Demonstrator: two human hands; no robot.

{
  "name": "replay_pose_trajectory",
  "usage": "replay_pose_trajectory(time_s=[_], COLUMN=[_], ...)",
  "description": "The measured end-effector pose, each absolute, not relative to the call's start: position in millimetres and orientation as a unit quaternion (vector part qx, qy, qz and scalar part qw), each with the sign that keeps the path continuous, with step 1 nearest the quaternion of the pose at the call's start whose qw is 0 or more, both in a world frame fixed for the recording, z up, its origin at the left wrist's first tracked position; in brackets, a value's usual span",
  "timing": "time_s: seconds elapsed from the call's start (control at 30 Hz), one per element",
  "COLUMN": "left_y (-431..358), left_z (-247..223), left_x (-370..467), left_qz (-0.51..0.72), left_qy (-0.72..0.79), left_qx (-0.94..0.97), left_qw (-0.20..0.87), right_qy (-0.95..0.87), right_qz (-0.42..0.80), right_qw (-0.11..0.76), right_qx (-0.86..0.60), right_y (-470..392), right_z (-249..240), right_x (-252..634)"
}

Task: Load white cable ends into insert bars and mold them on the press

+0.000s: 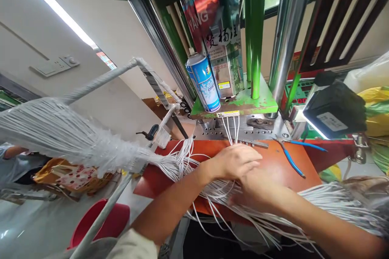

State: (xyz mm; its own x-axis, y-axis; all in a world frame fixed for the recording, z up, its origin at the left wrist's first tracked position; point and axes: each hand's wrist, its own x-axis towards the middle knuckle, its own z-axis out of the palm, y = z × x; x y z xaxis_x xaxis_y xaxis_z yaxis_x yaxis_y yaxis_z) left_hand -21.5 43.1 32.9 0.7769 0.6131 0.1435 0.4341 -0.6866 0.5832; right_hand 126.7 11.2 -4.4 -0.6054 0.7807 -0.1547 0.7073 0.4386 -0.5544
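Observation:
My left hand (pixel 235 161) reaches in above the red work surface with its fingers curled together. Several thin white cables (pixel 230 130) run down from the press and end behind this hand, which is closed on them. Directly in front of me, my right hand (pixel 253 188) crosses close under the left one, over a bundle of white cables (pixel 220 190). Its fingers are mostly hidden, so its grip does not show. Just beyond the hands lies a narrow metal bar (pixel 253 143). Blue-handled pliers (pixel 293 151) rest to the right, with their handles spread.
A green press plate (pixel 261 105) with a blue spray can (pixel 204 83) on it stands ahead. A wrapped cable bundle (pixel 100 145) hangs over a frame at left. A lamp (pixel 334 109) stands right. A red bucket (pixel 103 220) is on the floor. Another person's arm (pixel 13 151) shows far left.

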Motion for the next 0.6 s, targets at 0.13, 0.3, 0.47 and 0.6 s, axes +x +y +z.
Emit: replay_pose_trajectory(time_s=[0.13, 0.3, 0.47, 0.6], left_y=[99.4, 90.1, 66.5, 33.4], left_z=[-14.9, -13.1, -14.2, 5.0], left_x=[-47.6, -173.8, -172.9, -96.3], left_qz=[0.026, -0.045, 0.006, 0.146], left_qy=[0.348, 0.428, 0.439, 0.377], left_qx=[0.924, 0.902, 0.898, 0.907], left_qw=[0.160, 0.045, 0.031, 0.118], right_qy=[-0.834, -0.748, -0.691, -0.693], right_qz=[0.409, 0.547, 0.608, 0.623], right_qw=[0.005, 0.080, 0.070, 0.031], right_qx=[-0.369, -0.368, -0.384, -0.360], right_y=[34.5, 60.5, 62.4, 47.7], right_z=[-9.6, -30.2, -41.4, -14.1], right_x=[139.0, 161.6, 150.3, 156.6])
